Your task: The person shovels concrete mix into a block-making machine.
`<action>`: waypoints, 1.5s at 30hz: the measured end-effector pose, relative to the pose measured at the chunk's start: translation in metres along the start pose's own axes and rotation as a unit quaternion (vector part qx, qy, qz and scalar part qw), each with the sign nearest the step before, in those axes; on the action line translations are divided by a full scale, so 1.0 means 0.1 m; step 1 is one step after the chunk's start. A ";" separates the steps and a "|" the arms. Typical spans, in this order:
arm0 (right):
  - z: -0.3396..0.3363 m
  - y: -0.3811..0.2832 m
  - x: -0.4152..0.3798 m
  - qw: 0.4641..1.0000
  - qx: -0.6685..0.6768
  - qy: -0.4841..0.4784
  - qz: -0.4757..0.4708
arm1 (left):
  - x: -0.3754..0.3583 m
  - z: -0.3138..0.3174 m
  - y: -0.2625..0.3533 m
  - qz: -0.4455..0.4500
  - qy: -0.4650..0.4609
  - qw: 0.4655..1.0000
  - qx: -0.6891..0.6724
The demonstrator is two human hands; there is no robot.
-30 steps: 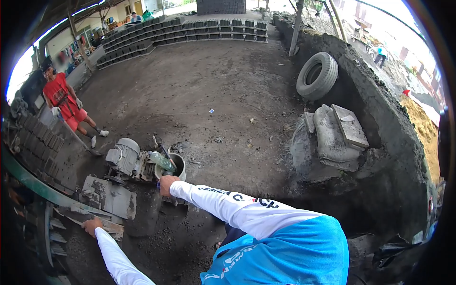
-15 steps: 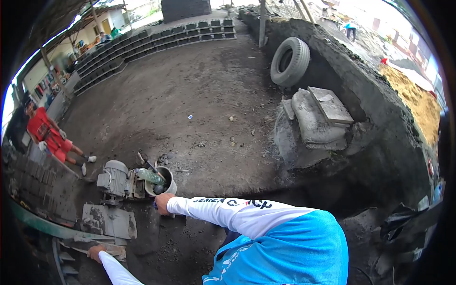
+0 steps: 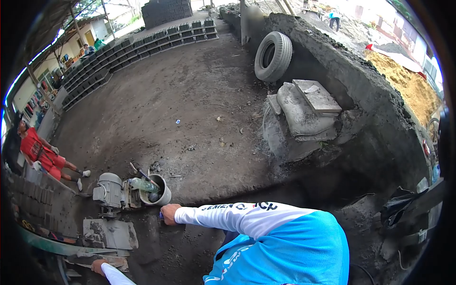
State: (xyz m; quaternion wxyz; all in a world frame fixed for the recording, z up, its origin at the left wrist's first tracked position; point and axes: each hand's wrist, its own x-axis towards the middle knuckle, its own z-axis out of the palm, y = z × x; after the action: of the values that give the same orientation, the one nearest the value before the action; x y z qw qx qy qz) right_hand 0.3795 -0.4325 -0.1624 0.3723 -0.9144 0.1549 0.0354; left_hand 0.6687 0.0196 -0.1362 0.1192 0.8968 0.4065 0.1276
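Down at the machine's foot, on dark soil, the right hand [image 3: 169, 213] was closed around a small blue-ended object, too little of it showing to name, held low just beside the grey bucket [image 3: 159, 192]. The bucket lay tipped against the electric motor [image 3: 109, 189], a clear plastic bottle [image 3: 142, 185] and a tool handle resting across its mouth, likely parked there to stay within reach of the machine. The left hand [image 3: 98, 266] lay flat on a crusted metal plate [image 3: 95, 260] at the frame's bottom edge, apparently bracing the lean forward; whether its fingers curled over the edge I could not tell. Left of the motor, a person in red [image 3: 40, 154] stood beside stacked concrete blocks [image 3: 38, 199]. A tyre [image 3: 272, 56] leaned on the earth bank, cement sacks [image 3: 299, 114] slumped below it.
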 end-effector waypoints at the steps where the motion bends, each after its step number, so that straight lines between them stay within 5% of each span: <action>1: 0.03 0.02 -0.01 1.000 -0.006 0.001 0.002 | -0.02 -0.01 0.01 -0.006 0.012 1.000 -0.007; 18: 0.16 0.20 -0.13 0.998 -0.001 0.062 0.005 | 0.04 0.16 -0.01 -0.003 0.116 0.993 0.017; 45: 0.27 0.37 -0.06 0.995 0.004 0.098 0.028 | 0.22 0.32 -0.08 0.059 0.123 0.989 0.050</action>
State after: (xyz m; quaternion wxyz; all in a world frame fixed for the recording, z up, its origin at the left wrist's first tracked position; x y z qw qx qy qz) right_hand 0.3636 -0.4368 -0.2056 0.3574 -0.9074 0.2167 -0.0448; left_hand 0.6880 0.0380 -0.1653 0.0153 0.9016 0.3705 0.2228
